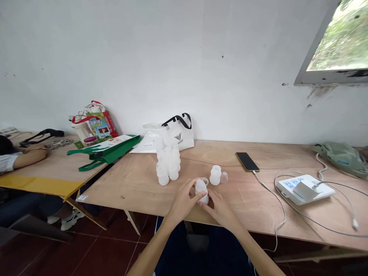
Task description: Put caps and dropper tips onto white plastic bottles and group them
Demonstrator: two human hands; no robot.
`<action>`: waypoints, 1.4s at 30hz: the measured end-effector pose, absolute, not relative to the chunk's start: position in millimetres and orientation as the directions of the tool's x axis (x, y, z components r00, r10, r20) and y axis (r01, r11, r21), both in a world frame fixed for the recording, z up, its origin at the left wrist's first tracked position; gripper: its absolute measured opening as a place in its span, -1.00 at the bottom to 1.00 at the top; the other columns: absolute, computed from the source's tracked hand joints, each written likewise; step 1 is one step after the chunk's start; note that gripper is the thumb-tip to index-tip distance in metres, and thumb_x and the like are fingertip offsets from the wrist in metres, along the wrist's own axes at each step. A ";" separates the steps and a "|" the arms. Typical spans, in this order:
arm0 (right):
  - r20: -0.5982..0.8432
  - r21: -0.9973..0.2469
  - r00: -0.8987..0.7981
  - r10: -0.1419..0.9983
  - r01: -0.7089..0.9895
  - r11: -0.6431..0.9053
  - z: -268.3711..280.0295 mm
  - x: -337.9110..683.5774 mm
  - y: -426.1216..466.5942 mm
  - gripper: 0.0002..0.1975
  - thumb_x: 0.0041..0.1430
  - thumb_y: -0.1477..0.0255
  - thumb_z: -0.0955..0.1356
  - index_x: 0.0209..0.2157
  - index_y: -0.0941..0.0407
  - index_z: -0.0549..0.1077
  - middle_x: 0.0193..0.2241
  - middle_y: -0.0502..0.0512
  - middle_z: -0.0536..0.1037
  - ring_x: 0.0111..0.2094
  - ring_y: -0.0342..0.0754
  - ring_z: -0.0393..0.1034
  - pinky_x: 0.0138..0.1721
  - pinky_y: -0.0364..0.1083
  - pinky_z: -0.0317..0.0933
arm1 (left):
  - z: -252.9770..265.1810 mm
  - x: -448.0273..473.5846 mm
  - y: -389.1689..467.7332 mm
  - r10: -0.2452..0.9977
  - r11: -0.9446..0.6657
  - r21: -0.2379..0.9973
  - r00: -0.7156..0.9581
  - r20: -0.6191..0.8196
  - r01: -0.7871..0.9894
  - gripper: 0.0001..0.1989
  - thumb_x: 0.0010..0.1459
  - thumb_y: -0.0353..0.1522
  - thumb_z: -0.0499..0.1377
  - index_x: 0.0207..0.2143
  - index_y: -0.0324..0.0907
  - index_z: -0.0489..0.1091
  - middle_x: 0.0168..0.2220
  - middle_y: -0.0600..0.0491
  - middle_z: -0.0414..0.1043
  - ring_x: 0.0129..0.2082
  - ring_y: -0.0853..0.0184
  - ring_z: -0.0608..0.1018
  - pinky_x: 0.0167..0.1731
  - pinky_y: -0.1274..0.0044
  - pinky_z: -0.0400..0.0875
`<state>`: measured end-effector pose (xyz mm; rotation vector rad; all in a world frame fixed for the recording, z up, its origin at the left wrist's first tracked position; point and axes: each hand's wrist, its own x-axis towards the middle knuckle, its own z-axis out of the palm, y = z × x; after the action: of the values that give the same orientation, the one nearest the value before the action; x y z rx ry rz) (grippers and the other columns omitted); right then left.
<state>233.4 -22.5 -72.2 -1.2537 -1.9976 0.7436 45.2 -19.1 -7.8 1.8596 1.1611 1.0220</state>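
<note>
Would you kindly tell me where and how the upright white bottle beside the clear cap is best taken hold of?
Probably best is gripping the white bottle around its wide body, with the right hand coming from the near side, slightly left. It stands upright, the body looks broader than the top, and the clear cap sits close on its right.

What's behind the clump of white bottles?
A white tote bag with black handles and a white plastic package. The bottles cover part of their lower edges, so whatever lies right there can't be seen.
</note>
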 end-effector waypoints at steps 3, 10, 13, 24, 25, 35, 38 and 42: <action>0.256 -0.709 -0.316 0.914 0.581 0.400 -75.0 231.6 -22.2 -0.56 0.33 0.19 0.35 0.20 -0.03 0.37 0.05 0.15 0.55 0.07 0.20 0.43 0.11 0.20 0.26 | -6.9 46.0 -18.8 0.919 -0.361 0.844 0.305 0.249 0.397 -0.61 0.30 -0.15 0.18 0.13 -0.02 0.43 0.10 0.03 0.49 -0.04 0.23 0.54 -0.19 0.48 0.47; 0.274 -0.641 -0.333 0.902 0.636 0.429 -76.3 231.0 -22.1 -0.77 0.36 0.26 0.34 -0.03 0.01 0.50 -0.09 0.13 0.58 -0.02 0.17 0.44 0.02 0.15 0.29 | -15.9 45.5 -16.9 0.935 -0.323 0.814 0.293 0.198 0.482 -0.53 0.17 -0.17 0.29 0.13 -0.01 0.42 0.01 0.04 0.55 -0.02 0.15 0.55 0.00 0.37 0.42; 0.269 -0.627 -0.364 0.892 0.637 0.449 -71.9 231.6 -23.3 -0.75 0.38 0.24 0.33 0.01 -0.02 0.50 -0.06 0.11 0.59 0.01 0.17 0.43 0.04 0.15 0.28 | -14.1 42.8 -17.5 0.943 -0.292 0.824 0.292 0.162 0.486 -0.52 0.17 -0.15 0.28 0.14 -0.01 0.42 -0.05 0.02 0.58 -0.07 0.11 0.58 -0.03 0.34 0.43; 0.253 -0.566 -0.410 0.876 0.672 0.478 -65.8 230.4 -26.5 -0.62 0.41 0.20 0.29 0.19 -0.06 0.45 0.20 0.10 0.48 0.23 0.14 0.30 0.22 0.20 0.15 | 34.6 -8.7 -31.4 0.932 -0.293 0.883 -0.098 0.350 0.367 -0.35 0.17 -0.10 0.28 0.22 -0.07 0.14 0.03 -0.09 0.53 -0.21 0.23 0.64 -0.19 0.43 0.52; 0.251 -0.559 -0.412 0.876 0.677 0.479 -66.3 230.3 -26.5 -0.64 0.41 0.20 0.29 0.16 -0.06 0.47 0.21 0.09 0.48 0.23 0.13 0.30 0.23 0.20 0.15 | 38.9 -17.6 -32.3 0.906 -0.320 0.879 -0.156 0.393 0.353 -0.35 0.16 -0.10 0.29 0.20 -0.09 0.15 0.04 -0.11 0.52 -0.17 0.21 0.64 -0.19 0.43 0.54; 0.267 -0.514 -0.431 0.862 0.693 0.506 -69.6 229.8 -25.3 -0.72 0.41 0.26 0.29 0.05 -0.07 0.53 0.20 0.06 0.48 0.20 0.12 0.32 0.20 0.20 0.17 | 35.4 -95.3 -4.5 0.689 -0.334 0.790 -0.439 0.577 0.514 -0.27 0.19 -0.08 0.27 0.30 -0.10 0.08 0.23 -0.20 0.36 0.17 0.04 0.50 -0.19 0.40 0.62; 0.265 -0.507 -0.433 0.862 0.697 0.506 -70.0 230.0 -25.5 -0.73 0.41 0.27 0.29 0.05 -0.06 0.52 0.21 0.06 0.48 0.20 0.12 0.32 0.20 0.20 0.17 | 13.2 -108.9 15.3 0.706 -0.232 0.779 -0.450 0.547 0.583 -0.28 0.23 -0.07 0.22 0.33 -0.11 0.08 0.21 -0.20 0.38 0.13 0.04 0.53 -0.06 0.30 0.58; 0.266 -0.498 -0.430 0.863 0.705 0.505 -69.5 230.0 -26.4 -0.73 0.41 0.29 0.30 0.05 -0.06 0.51 0.21 0.05 0.48 0.19 0.13 0.32 0.19 0.20 0.17 | -10.8 -117.7 34.1 0.751 -0.166 0.788 -0.442 0.491 0.593 -0.28 0.25 -0.07 0.18 0.35 -0.13 0.08 0.20 -0.21 0.40 0.12 0.02 0.54 0.01 0.24 0.52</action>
<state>230.0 -26.4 -69.5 -1.2844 -2.2620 0.4306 -117.7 34.1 -10.8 1.5738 1.9303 1.6717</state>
